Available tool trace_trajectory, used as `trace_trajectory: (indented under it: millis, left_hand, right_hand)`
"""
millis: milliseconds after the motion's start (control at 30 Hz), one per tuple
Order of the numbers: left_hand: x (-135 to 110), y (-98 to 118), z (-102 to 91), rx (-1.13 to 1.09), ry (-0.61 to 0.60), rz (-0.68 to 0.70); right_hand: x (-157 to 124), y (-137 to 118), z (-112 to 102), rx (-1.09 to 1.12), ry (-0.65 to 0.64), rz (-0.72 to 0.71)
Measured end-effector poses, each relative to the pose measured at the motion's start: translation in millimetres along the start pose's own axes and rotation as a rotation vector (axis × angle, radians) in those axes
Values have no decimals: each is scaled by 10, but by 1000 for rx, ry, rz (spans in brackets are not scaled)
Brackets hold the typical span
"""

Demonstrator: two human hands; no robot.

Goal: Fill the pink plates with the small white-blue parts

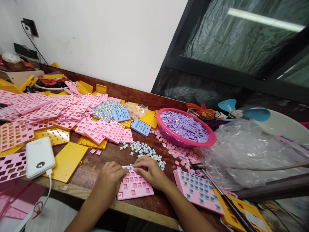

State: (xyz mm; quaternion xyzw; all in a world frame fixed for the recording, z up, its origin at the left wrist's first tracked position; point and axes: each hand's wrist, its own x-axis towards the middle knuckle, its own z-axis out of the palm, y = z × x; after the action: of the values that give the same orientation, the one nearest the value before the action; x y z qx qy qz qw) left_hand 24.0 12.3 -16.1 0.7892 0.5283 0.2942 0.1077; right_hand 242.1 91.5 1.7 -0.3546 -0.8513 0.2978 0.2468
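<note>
A pink plate (136, 190) with rows of square sockets lies flat at the table's front edge. My left hand (107, 180) is closed around its upper left edge. At the upper right of the plate, my right hand (152, 174) has thumb and forefinger pinched over the top row; what lies between those fingertips is hidden. Between both hands, small blue key switches (130, 167) show in that row, while the lower sockets are bare. A loose pile of blue-and-white key switches (146, 149) lies just beyond the plate. To the right, a stack of pink plates (199, 190) has a top plate filled with switches.
A pink basket (212, 141) holds purple keycaps, with pink keycaps (173, 149) scattered beside it. Many pink plates (55, 106) and yellow panels (69, 161) crowd the left. A white power bank (40, 158) trails a cable. Clear plastic bags (236, 148) and a black-handled tool (234, 206) lie right.
</note>
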Motion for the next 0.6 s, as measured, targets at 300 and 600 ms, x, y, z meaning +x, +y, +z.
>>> trace_trajectory:
  millis: [300,600]
  left_hand:
    - [-15,-9,46,-59,121,72]
    - [-42,-41,100,-14,124,147]
  right_hand:
    - [83,24,36,38,148,32]
    - [227,233,208,-344,199,23]
